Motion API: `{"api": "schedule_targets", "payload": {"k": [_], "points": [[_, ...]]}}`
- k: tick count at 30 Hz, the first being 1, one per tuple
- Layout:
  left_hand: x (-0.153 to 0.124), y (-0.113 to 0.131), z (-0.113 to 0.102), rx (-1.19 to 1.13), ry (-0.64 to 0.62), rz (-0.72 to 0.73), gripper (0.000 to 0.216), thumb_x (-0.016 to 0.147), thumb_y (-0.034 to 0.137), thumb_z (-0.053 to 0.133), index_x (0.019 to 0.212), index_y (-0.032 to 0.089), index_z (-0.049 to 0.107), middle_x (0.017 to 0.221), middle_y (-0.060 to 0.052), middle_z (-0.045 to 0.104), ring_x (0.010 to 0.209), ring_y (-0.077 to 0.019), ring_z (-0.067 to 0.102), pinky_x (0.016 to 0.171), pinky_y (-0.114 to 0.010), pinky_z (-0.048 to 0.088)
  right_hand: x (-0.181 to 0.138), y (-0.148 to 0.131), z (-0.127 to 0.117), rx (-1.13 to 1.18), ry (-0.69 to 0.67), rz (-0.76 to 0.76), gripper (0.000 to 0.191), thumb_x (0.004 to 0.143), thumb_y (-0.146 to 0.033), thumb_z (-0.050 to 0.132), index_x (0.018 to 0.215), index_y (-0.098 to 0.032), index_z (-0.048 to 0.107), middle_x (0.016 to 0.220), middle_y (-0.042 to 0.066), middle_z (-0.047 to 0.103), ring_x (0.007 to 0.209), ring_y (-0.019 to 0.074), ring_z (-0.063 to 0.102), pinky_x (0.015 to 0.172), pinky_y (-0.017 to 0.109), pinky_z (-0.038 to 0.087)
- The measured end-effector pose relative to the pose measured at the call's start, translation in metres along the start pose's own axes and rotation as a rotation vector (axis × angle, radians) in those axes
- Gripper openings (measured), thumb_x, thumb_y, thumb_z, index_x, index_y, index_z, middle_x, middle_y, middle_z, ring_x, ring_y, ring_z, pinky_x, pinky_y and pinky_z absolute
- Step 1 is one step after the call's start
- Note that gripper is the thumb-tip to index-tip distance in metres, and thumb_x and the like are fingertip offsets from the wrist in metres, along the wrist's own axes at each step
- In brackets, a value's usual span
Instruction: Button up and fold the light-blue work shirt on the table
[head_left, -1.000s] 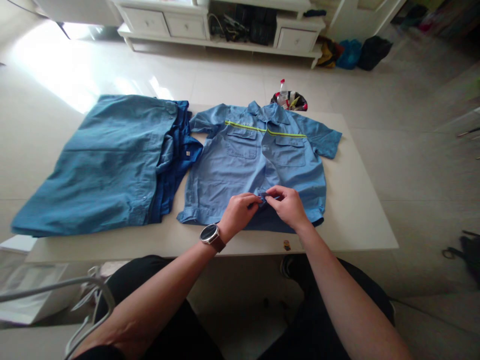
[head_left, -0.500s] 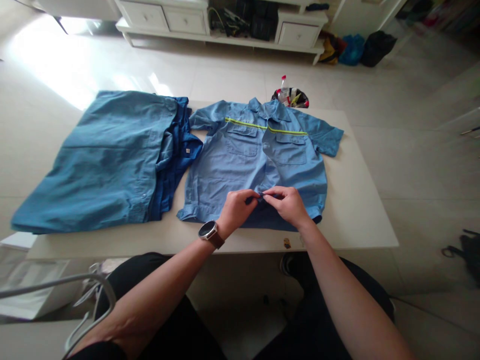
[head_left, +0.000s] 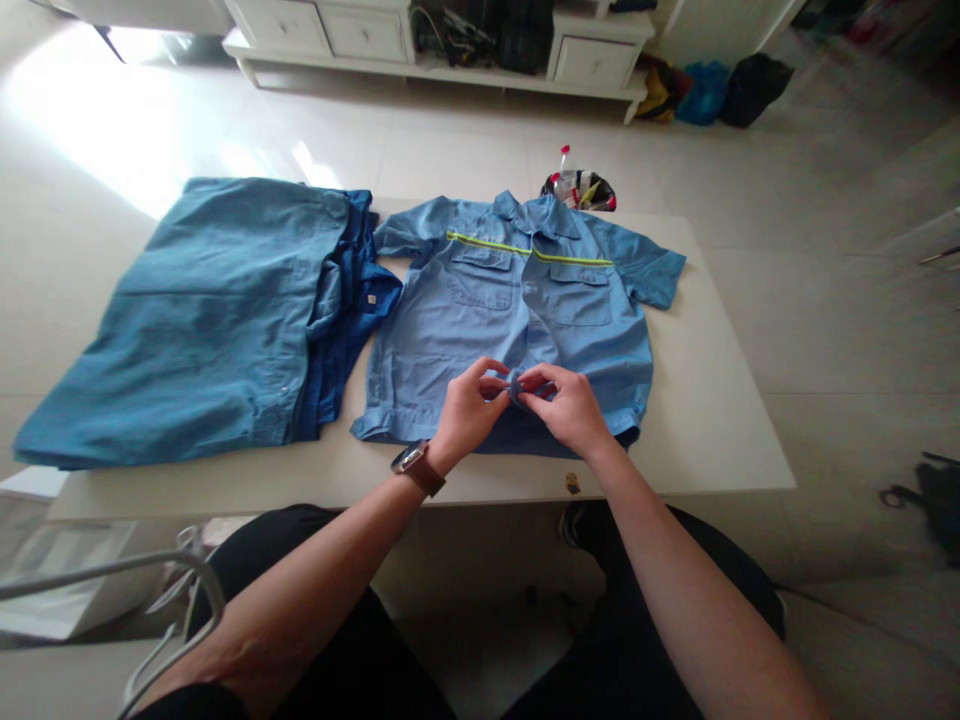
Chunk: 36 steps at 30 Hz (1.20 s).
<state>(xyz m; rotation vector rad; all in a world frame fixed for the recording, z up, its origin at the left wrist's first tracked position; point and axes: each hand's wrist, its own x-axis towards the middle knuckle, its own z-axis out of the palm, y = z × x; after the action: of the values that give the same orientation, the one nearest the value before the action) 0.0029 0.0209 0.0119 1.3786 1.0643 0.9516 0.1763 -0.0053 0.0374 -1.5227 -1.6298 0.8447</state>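
Observation:
A light blue short-sleeved work shirt (head_left: 442,340) with a yellow stripe across the chest lies front up, its collar pointing away from me. At the bottom of its front opening, my left hand (head_left: 476,405) pinches the hem edge. My right hand (head_left: 562,400) grips the same bit of cloth from the other side, fingertips almost meeting. The pinched cloth stands up slightly between the fingers; any button there is hidden. Left of the shirt lies a stack of folded blue garments (head_left: 202,320), the darker ones showing at its right side.
The white table (head_left: 705,400) carries the clothes, and a small sticker (head_left: 573,484) is near its front edge. Beyond the far edge stands a bin (head_left: 600,192) with plastic bottles. A white cabinet (head_left: 367,35) and several bags (head_left: 754,90) are farther back.
Both hands still hold the shirt's hem. My fingers have shifted their grip, and the pinched cloth is now turned up more between them. The view has moved slightly.

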Motion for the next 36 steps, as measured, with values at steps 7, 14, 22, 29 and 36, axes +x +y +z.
{"api": "schedule_targets", "payload": {"k": [7,14,22,29,36], "points": [[0.0025,0.0028,-0.0007,-0.262,-0.047,-0.19,0.041,0.073,0.033,0.084,0.103,0.018,0.06,0.076,-0.001,0.076,0.054,-0.0085,0.059,0.05,-0.017,0.036,-0.0008,-0.0043,0.0012,-0.108,0.017,-0.045,0.013,0.083,-0.014,0.068,0.092,-0.023,0.07,0.085,0.001,0.074,0.08,0.0169,0.07,0.074,0.028,0.052],[0.0037,0.0058,0.0004,-0.39,0.017,-0.288,0.053,0.06,0.037,0.092,0.096,0.018,0.058,0.07,0.0,0.074,0.047,-0.0058,0.05,0.045,-0.017,0.028,-0.0017,-0.0047,0.0037,-0.185,0.03,-0.122,0.007,0.086,-0.016,0.067,0.087,-0.023,0.067,0.084,0.001,0.071,0.081,0.0178,0.067,0.076,0.029,0.05],[0.0045,0.0026,0.0009,-0.537,0.071,-0.357,0.058,0.055,0.027,0.091,0.092,0.021,0.047,0.069,0.003,0.071,0.053,-0.0077,0.058,0.052,-0.016,0.036,-0.0023,-0.0071,0.0027,-0.236,0.027,-0.161,0.01,0.088,-0.02,0.068,0.079,-0.023,0.064,0.083,0.002,0.068,0.081,0.0191,0.064,0.076,0.031,0.048],[0.006,-0.0019,0.0017,-0.561,0.088,-0.321,0.052,0.059,0.02,0.081,0.089,0.024,0.038,0.066,0.008,0.066,0.058,-0.0074,0.06,0.058,-0.016,0.038,-0.0032,-0.0084,0.0062,-0.218,0.023,-0.168,0.007,0.088,-0.022,0.069,0.082,-0.023,0.065,0.085,0.003,0.069,0.082,0.0197,0.065,0.077,0.031,0.049],[0.007,0.0034,-0.0033,-0.532,-0.018,-0.397,0.054,0.06,0.027,0.085,0.093,0.023,0.043,0.067,0.005,0.067,0.058,-0.0092,0.06,0.052,-0.017,0.033,-0.0028,-0.0055,0.0055,-0.174,0.015,-0.129,0.006,0.086,-0.019,0.071,0.084,-0.023,0.066,0.085,0.001,0.071,0.082,0.0191,0.066,0.077,0.031,0.049]]}}
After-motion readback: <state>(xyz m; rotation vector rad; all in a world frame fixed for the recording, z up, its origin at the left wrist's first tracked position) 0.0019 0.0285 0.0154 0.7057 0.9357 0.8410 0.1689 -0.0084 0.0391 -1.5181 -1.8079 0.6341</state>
